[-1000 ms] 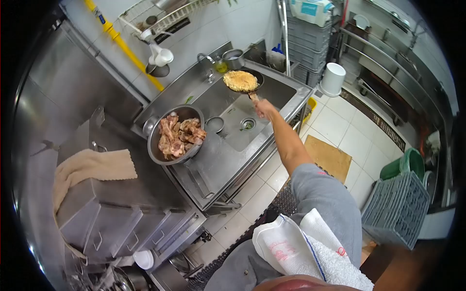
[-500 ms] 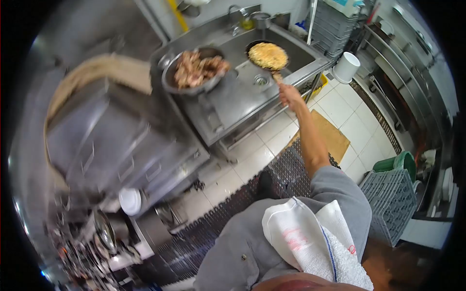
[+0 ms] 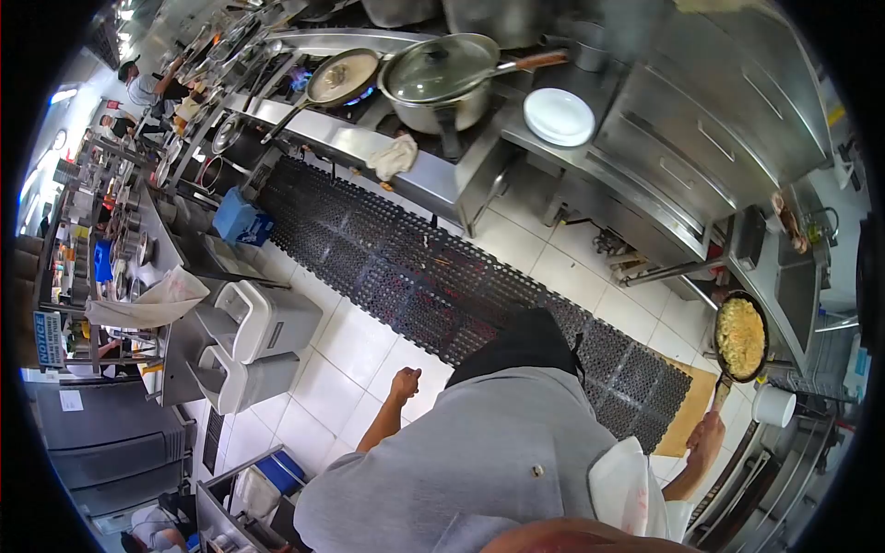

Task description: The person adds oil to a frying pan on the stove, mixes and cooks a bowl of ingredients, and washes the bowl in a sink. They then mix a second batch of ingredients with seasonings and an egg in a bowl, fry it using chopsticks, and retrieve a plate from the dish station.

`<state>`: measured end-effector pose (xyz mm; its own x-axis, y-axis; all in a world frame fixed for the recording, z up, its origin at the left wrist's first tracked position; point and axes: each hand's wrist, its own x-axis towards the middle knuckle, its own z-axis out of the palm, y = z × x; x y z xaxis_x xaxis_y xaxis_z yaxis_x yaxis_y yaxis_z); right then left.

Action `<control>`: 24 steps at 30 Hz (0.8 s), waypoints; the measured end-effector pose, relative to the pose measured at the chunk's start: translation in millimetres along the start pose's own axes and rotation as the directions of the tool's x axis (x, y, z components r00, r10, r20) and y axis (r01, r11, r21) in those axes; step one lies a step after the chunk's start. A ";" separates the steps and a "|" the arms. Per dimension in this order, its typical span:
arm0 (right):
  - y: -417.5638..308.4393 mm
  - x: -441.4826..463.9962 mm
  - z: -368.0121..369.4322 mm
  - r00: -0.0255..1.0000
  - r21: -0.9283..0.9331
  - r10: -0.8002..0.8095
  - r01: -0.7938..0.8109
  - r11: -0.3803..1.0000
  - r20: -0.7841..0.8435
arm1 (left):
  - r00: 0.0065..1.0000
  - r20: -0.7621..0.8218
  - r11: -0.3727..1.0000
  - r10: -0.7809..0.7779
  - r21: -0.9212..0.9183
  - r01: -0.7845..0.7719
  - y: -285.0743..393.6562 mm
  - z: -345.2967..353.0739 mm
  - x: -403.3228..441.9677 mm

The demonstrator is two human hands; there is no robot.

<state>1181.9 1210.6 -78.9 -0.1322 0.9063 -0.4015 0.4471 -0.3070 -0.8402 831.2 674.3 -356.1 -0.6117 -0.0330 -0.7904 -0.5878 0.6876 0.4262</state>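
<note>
My right hand (image 3: 705, 437) is closed around the handle of a dark frying pan (image 3: 722, 391), held out at the right. Inside the pan lies a flat golden-yellow layer of food (image 3: 740, 337), its kind unclear. The pan is close to the steel sink counter (image 3: 795, 293) and above the floor. My left hand (image 3: 405, 383) hangs at my other side over the white tiles, fingers curled, with nothing visible in it. A white towel (image 3: 619, 484) hangs over my clothing near the right arm.
On the stove stand a frying pan with pale sauce (image 3: 343, 76) over a blue flame and a glass-lidded pot (image 3: 441, 74). White plates (image 3: 559, 116) rest beside steel drawers (image 3: 687, 152). Black mat (image 3: 442, 276) covers the floor. Grey bins (image 3: 263, 323) stand left; people (image 3: 143, 89) work far off.
My view has swung left from the sink toward the stove and aisle. The frying pan has come away from over the sink, still in my right hand. My left hand has come into view.
</note>
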 end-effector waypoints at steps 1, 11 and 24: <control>-8.4 -22.0 25.7 0.999 0.019 0.051 -0.051 0.999 0.010 | 0.999 0.046 1.000 0.012 -0.026 -0.010 2.1 -17.4 15.0; -202.6 -98.9 390.3 0.851 -0.005 -0.255 0.290 0.957 0.460 | 0.961 -0.106 0.830 0.256 -0.486 -0.275 85.5 -217.6 170.0; -332.6 -255.3 1136.1 0.454 0.312 -0.287 0.021 0.950 0.843 | 0.919 -0.324 0.544 -0.223 -0.824 -0.158 -28.5 -463.3 205.6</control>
<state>61.9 751.3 -111.2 -0.9344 0.2549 -0.2490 0.1461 -0.3634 -0.9201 476.9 311.9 -326.9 -0.6025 -0.4191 -0.6792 -0.6593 -0.2184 0.7195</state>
